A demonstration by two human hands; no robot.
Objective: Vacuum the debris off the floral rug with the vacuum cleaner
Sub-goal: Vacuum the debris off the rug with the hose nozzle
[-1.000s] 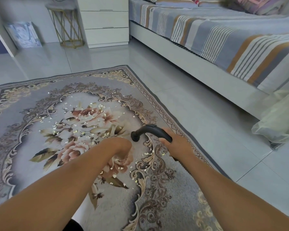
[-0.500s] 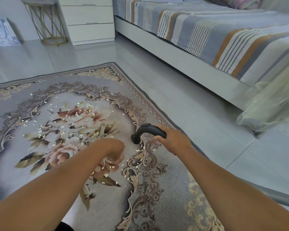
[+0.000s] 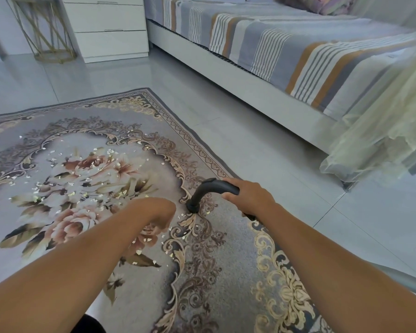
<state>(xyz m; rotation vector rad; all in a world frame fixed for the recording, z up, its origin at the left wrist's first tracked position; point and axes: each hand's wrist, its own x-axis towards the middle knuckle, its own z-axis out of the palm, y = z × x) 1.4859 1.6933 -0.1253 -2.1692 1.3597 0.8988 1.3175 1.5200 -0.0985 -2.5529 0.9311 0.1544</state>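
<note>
Your right hand (image 3: pixel 249 199) wrapped its fingers round the black curved plastic vacuum handle (image 3: pixel 216 186) above the right border of the grey floral rug (image 3: pixel 226 260). Pale debris flakes (image 3: pixel 110 151) dotted its centre. Your left hand (image 3: pixel 155 211) curled downward, its grasp impossible to tell.

Grips the curved black vacuum handle (image 3: pixel 203 194) with the right grip (image 3: pixel 249 200), fingers wrapped round it, above the border of the floral rug (image 3: pixel 65 128). Hangs the left grip (image 3: pixel 157 212) over the rug, fingers curled under; contents hidden. Shows pale debris (image 3: pixel 70 193) scattered over the rose pattern, a striped bed (image 3: pixel 274 46) at right, white drawers (image 3: pixel 111 32) beyond.
</note>
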